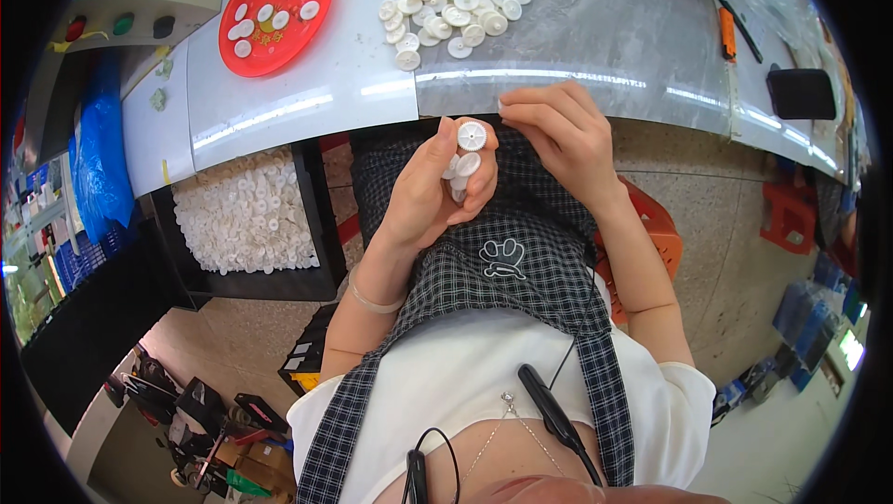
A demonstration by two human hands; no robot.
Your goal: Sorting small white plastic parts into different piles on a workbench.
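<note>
My left hand (419,190) is closed around several small white plastic gears (472,137), just in front of the table's near edge. One toothed disc faces up at the thumb, and others poke out between the fingers below it. To the right of it, my right hand (575,141) is raised by the table edge with thumb and forefinger pinched together. A tiny pale spot shows at those fingertips, too small to name. Beyond both hands, a loose heap of similar white gears (456,11) lies on the grey tabletop (614,20).
A red plate (312,25) with several white gears stands at the far left. Below the table edge on the left is a black bin (321,225) full of small white parts. An orange cutter (726,34) and a dark phone-like object (802,94) lie at right.
</note>
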